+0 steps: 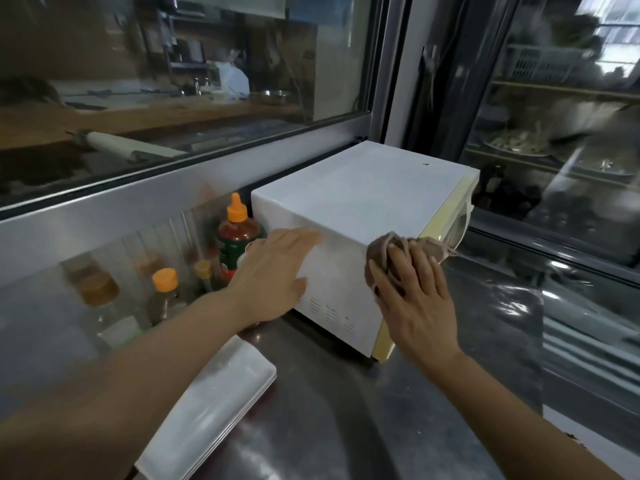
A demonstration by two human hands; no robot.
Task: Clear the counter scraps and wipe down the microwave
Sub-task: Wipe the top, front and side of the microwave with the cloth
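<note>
With our left hand flat on the microwave and right hand pressing the cloth against it, hard wiping could knock the sauce bottle just left.

A white microwave stands on a steel table, against the window sill. The left hand lies flat with straight fingers on the microwave's near side panel. The right hand presses a crumpled brown cloth onto the corner where that panel meets the cream front. Just left of the microwave stands a red sauce bottle with an orange cap, with smaller orange-capped bottles beside it. A stack of white trays lies under the left forearm.
</note>
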